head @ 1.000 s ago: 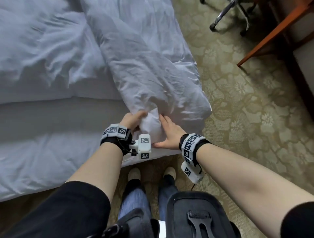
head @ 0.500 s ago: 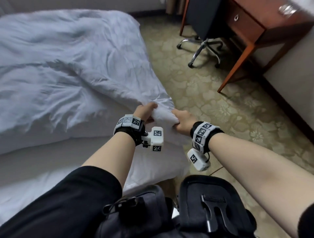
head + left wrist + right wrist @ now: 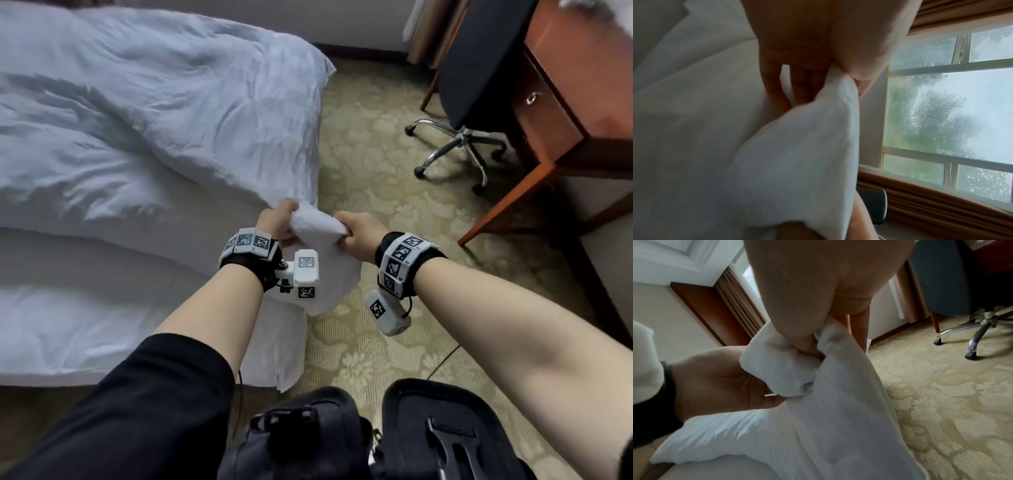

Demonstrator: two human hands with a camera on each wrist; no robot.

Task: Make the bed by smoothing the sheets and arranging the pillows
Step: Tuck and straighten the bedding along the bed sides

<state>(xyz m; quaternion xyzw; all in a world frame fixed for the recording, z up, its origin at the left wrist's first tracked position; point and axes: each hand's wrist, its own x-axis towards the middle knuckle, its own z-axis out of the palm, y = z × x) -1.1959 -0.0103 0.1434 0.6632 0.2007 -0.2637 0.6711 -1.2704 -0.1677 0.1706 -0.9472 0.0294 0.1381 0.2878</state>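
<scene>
A rumpled white duvet (image 3: 164, 113) covers the bed across the left of the head view. Its near corner (image 3: 317, 224) is bunched up and lifted above the bed's edge. My left hand (image 3: 277, 222) grips that corner from the left, and my right hand (image 3: 358, 233) grips it from the right, fists close together. In the left wrist view my left hand (image 3: 818, 78) pinches the white fabric (image 3: 789, 154). From the right wrist, my right hand (image 3: 809, 340) clenches a wad of the duvet (image 3: 785, 369). No pillow is in view.
The white sheeted mattress (image 3: 68, 325) lies under the duvet, with its corner near my legs. A patterned beige carpet (image 3: 394, 192) runs along the bed's right side. A black swivel chair (image 3: 479, 68) and a wooden desk (image 3: 565, 102) stand at the right.
Both hands have closed into fists on the duvet corner and lifted it towards me. The duvet has been drawn down over the bed, and my view has risen towards the chair and desk.
</scene>
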